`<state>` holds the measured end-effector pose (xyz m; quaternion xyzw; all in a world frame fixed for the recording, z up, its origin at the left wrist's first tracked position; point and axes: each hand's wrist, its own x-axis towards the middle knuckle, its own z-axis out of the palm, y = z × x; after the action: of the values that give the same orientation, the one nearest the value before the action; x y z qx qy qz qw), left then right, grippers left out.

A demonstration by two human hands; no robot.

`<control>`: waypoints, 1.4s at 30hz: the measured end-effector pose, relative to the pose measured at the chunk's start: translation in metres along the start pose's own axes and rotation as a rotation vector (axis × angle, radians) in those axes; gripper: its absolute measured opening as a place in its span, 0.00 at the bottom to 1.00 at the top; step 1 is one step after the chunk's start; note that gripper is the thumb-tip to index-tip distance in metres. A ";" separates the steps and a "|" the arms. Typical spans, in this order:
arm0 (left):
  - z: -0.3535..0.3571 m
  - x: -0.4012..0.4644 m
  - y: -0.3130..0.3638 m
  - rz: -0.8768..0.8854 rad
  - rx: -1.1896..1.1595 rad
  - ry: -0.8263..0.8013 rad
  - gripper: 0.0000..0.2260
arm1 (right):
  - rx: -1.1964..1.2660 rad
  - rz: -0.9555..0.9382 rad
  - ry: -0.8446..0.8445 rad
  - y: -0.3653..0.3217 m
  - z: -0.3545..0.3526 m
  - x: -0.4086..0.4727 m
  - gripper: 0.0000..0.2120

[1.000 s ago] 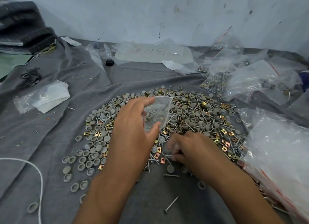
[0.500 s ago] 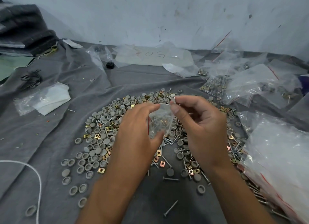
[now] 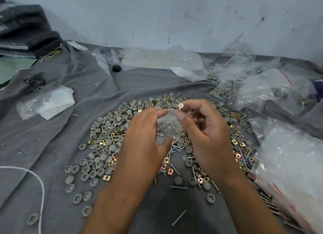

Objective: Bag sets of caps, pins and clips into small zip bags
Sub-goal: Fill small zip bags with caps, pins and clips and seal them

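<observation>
Two bare hands meet above a heap of parts on grey cloth [image 3: 52, 163]. Nearest, loose pins [image 3: 178, 218] and grey caps [image 3: 87, 196] lie scattered; white cord [image 3: 41, 186] curves at left. Left hand [image 3: 145, 143] has its grip clamped on a small clear zip bag [image 3: 167, 129], thumb below, fingers over the top; pins and caps show inside. Right hand [image 3: 208, 136] pinches one pin [image 3: 180, 106] at the bag's mouth, cross-slotted head up. Beneath, the heap mixes caps, pins and brass clips [image 3: 201, 178]. Stack of red-striped bags [image 3: 297, 172] at right. Farther off: filled bags [image 3: 262, 92] at right, folded plastic [image 3: 52, 104] at left, marked sheet [image 3: 162, 59] by the wall [image 3: 174, 15].
</observation>
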<state>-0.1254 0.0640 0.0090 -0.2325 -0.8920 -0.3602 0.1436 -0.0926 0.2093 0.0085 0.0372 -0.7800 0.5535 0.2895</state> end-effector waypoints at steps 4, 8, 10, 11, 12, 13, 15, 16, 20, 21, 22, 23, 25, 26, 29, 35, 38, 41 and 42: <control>0.000 0.000 0.002 0.003 -0.009 0.007 0.27 | -0.070 0.014 0.014 0.002 -0.001 -0.001 0.04; 0.000 0.000 0.002 0.007 -0.017 0.009 0.26 | -0.316 -0.059 0.014 0.002 0.000 -0.001 0.04; 0.000 0.000 0.002 0.012 -0.006 0.007 0.25 | -0.430 -0.069 -0.041 0.005 -0.001 -0.002 0.07; 0.001 0.000 0.002 0.012 0.000 0.004 0.25 | -0.444 -0.067 -0.045 0.005 -0.001 -0.003 0.08; 0.001 0.000 0.002 0.010 0.003 0.001 0.25 | -0.440 -0.070 -0.027 0.005 -0.001 -0.003 0.09; 0.000 0.001 0.002 0.010 0.006 0.001 0.25 | -0.428 -0.076 0.003 0.005 -0.002 -0.004 0.09; -0.001 0.002 0.001 0.009 0.012 0.006 0.24 | -0.400 -0.082 0.051 0.004 -0.006 -0.003 0.10; -0.002 0.002 0.001 0.004 0.015 0.008 0.24 | -0.395 -0.075 0.052 0.004 -0.009 -0.003 0.10; -0.004 0.001 0.000 -0.028 0.003 0.032 0.23 | -0.511 0.234 -0.350 0.011 -0.020 -0.008 0.07; -0.004 0.001 0.001 -0.033 0.000 0.036 0.22 | -0.563 0.333 -0.481 0.013 -0.020 -0.012 0.06; -0.004 0.001 0.001 -0.038 -0.001 0.041 0.22 | -0.622 0.391 -0.567 0.016 -0.018 -0.017 0.05; -0.004 0.001 0.002 -0.041 -0.001 0.046 0.22 | -0.686 0.415 -0.616 0.017 -0.015 -0.021 0.06; -0.005 0.001 0.002 -0.043 -0.001 0.052 0.22 | -0.791 0.406 -0.649 0.019 -0.008 -0.026 0.09; -0.005 0.002 0.003 -0.042 -0.001 0.052 0.22 | -0.812 0.403 -0.645 0.020 -0.006 -0.027 0.09; -0.007 0.002 0.003 -0.033 0.002 0.054 0.22 | -0.832 0.404 -0.639 0.022 -0.007 -0.027 0.06; -0.006 0.003 0.002 -0.014 -0.007 0.067 0.22 | -0.637 0.261 -0.622 0.015 0.005 -0.029 0.02; -0.006 0.003 0.002 -0.017 -0.010 0.066 0.23 | -0.713 0.156 -0.671 0.014 0.016 -0.038 0.03; -0.006 0.003 0.002 -0.024 -0.008 0.071 0.23 | -0.903 0.039 -0.655 0.014 0.024 -0.042 0.05; -0.007 0.003 0.002 -0.026 -0.010 0.072 0.23 | -0.954 0.015 -0.644 0.014 0.026 -0.043 0.06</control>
<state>-0.1260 0.0613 0.0160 -0.2085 -0.8874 -0.3745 0.1699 -0.0730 0.1809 -0.0300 0.0636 -0.9925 0.1032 0.0182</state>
